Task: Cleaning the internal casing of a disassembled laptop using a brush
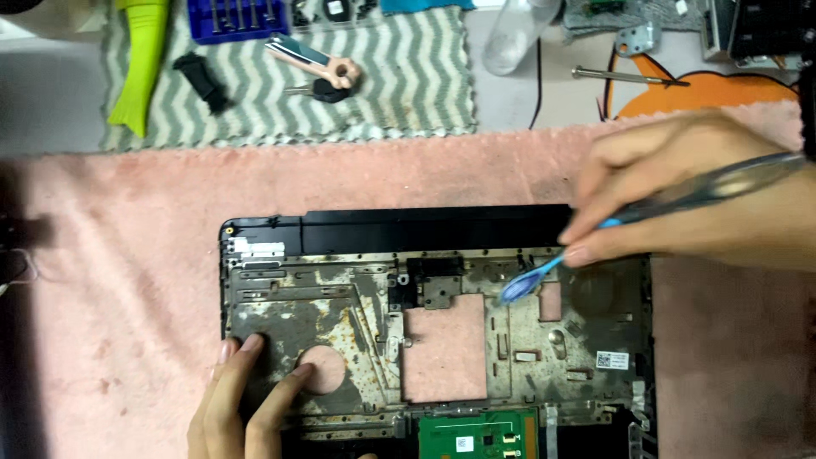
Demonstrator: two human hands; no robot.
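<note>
A dirty, rust-stained laptop chassis (357, 306) lies open-side up on a pink towel (127, 255). My right hand (680, 187) grips a toothbrush (646, 208) with a clear grey handle; its blue bristled head (517, 289) presses on the metal frame right of the square cut-out. My left hand (242, 399) rests flat on the chassis's lower left, fingers spread beside a round hole. A green circuit board (480, 435) shows at the bottom edge.
Behind the pink towel lies a grey zigzag cloth (408, 76) carrying a lime plastic piece (140, 59), a blue case of screwdriver bits (238, 19), a black part (202, 81) and a key (327, 89). A screwdriver (625, 76) lies on an orange-patterned mat.
</note>
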